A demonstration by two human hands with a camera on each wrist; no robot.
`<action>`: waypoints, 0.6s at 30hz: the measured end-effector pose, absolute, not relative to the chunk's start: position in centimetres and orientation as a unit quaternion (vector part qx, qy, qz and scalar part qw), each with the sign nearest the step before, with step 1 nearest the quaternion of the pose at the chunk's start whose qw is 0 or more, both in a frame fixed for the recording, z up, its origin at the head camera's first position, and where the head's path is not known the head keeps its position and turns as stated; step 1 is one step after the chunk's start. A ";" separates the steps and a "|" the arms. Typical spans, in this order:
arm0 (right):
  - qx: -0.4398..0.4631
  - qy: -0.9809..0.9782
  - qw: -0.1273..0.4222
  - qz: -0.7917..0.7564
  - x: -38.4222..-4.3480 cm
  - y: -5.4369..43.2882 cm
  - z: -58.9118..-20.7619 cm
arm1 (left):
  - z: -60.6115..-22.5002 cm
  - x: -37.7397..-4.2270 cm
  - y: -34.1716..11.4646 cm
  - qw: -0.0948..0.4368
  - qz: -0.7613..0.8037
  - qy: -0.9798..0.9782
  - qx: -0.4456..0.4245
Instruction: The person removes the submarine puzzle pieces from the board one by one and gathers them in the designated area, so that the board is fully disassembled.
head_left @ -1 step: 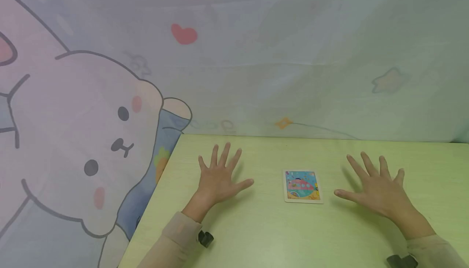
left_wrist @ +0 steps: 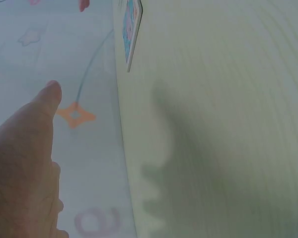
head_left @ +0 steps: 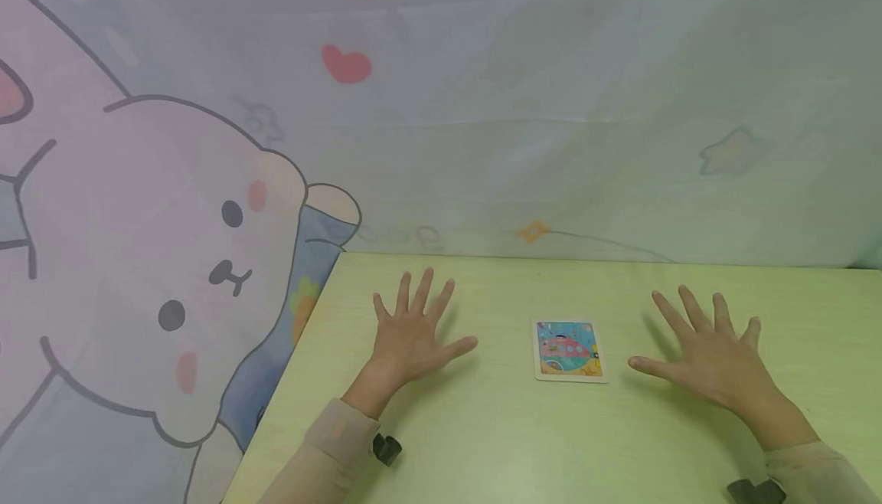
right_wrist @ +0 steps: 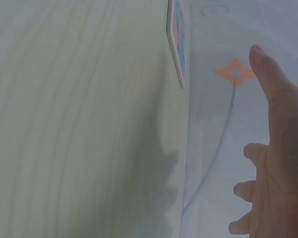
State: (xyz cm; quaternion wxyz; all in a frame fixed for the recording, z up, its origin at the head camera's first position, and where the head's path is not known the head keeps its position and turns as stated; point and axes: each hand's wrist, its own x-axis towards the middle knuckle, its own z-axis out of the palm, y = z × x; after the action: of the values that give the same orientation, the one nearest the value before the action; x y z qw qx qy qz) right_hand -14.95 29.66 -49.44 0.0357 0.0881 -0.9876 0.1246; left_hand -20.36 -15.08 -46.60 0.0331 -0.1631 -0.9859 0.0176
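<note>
A small square picture board (head_left: pixel 569 351) with a cream border lies flat on the table. Its print shows a pink submarine in blue water. To its left, my left hand (head_left: pixel 409 339) is spread, palm down, fingers straight, holding nothing. On the other side my right hand (head_left: pixel 717 355) is spread likewise, also with nothing in it. Neither hand touches the board. Each casts a shadow on the tabletop and appears raised above it. In the left wrist view the board (left_wrist: pixel 131 32) shows edge-on at the top, and the right wrist view catches the board (right_wrist: pixel 177 42) similarly.
The pale yellow-green table (head_left: pixel 482 443) ends at a left edge and a back edge. Behind it hangs a light cloth (head_left: pixel 524 106) printed with a large cartoon animal, hearts and stars. A black wrist device (head_left: pixel 387 449) sits at the left cuff, another (head_left: pixel 756 491) at the right.
</note>
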 end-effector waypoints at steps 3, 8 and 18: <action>0.088 -0.987 0.036 0.126 -15.0 29.6 -49.5 | -46.6 -20.4 -15.1 0.032 0.015 -0.985 -0.172; 0.098 -0.984 0.059 0.137 -15.2 29.5 -49.5 | -46.8 -20.3 -14.7 0.030 -0.011 -0.977 -0.211; 0.123 -0.960 0.071 0.241 -15.8 28.4 -49.3 | -47.1 -19.0 -11.6 0.032 -0.039 -0.950 -0.309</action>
State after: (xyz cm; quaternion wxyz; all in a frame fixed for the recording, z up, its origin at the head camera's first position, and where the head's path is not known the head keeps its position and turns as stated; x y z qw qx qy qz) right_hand -15.84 28.35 -49.27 0.0708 0.1233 -0.9600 0.2413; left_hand -19.05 -11.61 -47.09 0.0321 -0.3088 -0.9498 -0.0392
